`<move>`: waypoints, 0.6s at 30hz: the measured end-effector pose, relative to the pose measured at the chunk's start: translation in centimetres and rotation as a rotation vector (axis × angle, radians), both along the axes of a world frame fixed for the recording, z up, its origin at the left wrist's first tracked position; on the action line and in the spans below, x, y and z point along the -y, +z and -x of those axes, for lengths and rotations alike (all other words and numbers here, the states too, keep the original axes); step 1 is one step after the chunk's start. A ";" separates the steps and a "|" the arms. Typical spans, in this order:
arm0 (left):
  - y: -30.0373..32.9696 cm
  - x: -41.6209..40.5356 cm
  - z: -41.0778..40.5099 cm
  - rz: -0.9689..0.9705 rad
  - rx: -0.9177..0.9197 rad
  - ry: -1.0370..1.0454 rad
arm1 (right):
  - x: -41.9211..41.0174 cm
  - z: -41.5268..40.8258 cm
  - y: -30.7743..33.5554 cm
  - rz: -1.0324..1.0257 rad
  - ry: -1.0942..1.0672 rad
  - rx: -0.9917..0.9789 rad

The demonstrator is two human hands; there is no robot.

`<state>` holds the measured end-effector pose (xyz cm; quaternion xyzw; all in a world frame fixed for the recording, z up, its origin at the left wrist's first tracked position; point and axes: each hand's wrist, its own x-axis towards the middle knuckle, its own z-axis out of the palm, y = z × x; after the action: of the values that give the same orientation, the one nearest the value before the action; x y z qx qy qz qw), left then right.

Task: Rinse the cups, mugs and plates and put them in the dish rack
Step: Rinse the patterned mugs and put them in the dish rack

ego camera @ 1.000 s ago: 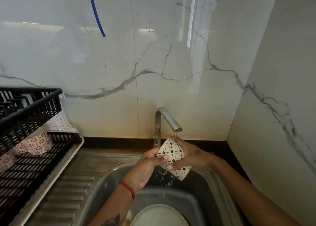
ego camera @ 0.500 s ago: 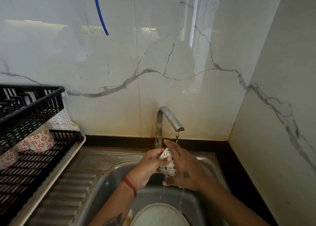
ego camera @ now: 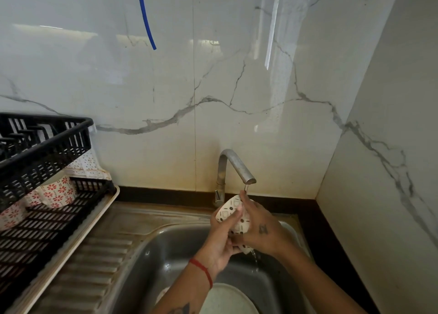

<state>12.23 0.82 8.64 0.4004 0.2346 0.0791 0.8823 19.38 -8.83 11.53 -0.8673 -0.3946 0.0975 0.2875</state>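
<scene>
In the head view, a patterned cup (ego camera: pixel 231 213) was held just under the spout of the tap (ego camera: pixel 233 165), above the steel sink (ego camera: pixel 151 252). The left hand (ego camera: pixel 219 242) gripped the cup from below and to the left of the tap's spout, its fingers curled round the cup's body, with a red string on the wrist. The right hand (ego camera: pixel 258 228) lay against the cup's right side with the fingers stretched up toward the spout and the thumb tucked round the cup's lower edge, so both hands held the cup between them. A thin stream of water ran from the spout onto the fingertips, and water dripped from the cup's lower end into the sink. Below the tap, at the bottom of the sink, lay a pale plate (ego camera: pixel 227 299), partly hidden by the left forearm. Well to the left of the tap stood a black dish rack (ego camera: pixel 47 152) on a cream tray (ego camera: pixel 71 247), with red-flowered cups (ego camera: pixel 58 191) in its lower tier. Above and left of the tap, a blue tube (ego camera: pixel 145 17) hung against the marble wall.
</scene>
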 end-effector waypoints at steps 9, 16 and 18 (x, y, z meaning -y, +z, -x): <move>-1.1 -0.1 -0.5 0.384 0.008 0.027 | 0.6 -0.1 -0.4 0.092 -0.040 -0.051; -1.0 0.9 -1.3 0.593 0.139 0.035 | 0.1 2.2 -0.3 -0.055 0.110 0.314; -0.7 0.9 -1.7 0.528 0.110 0.092 | 0.6 2.6 -1.1 -0.034 0.137 0.435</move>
<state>13.90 -0.06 7.98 0.1407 0.2167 0.0771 0.9630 16.80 -9.46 10.45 -0.8340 -0.5070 -0.0791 0.2031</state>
